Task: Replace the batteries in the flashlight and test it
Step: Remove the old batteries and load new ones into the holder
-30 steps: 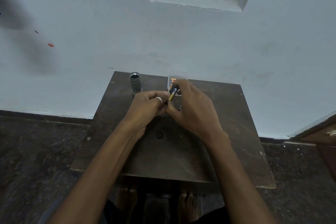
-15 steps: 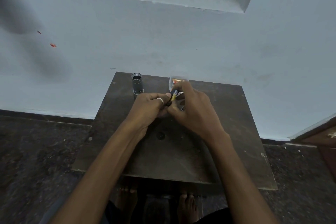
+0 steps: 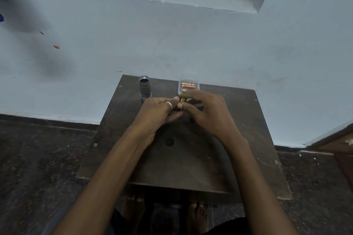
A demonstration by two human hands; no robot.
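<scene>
Two grips meet just above the back part of the dark surface (image 3: pixel 191 158). My right grip (image 3: pixel 206 112) pinches a little yellow and black battery (image 3: pixel 182 99) with the thumb and first fingers, so I can point its end the way I want. My left grip (image 3: pixel 160 108), the one with the ring (image 3: pixel 169 104), is curled up and touches the battery from the other side. It may hold the part the battery goes into, but that is hidden, so I cannot tell what is in it. I hold both close together so the small thing cannot roll away.

The flashlight tube (image 3: pixel 144 89) stands by itself at the back, just beside my left grip, with its open end up. Standing like that, it will not roll and is ready to be filled. A clear box (image 3: pixel 189 78) sits just behind my right grip, with orange batteries (image 3: pixel 188 85) lying in it. It is near so I can reach in fast.

I think I am in the middle of the job. The light is open and not yet tested.
</scene>
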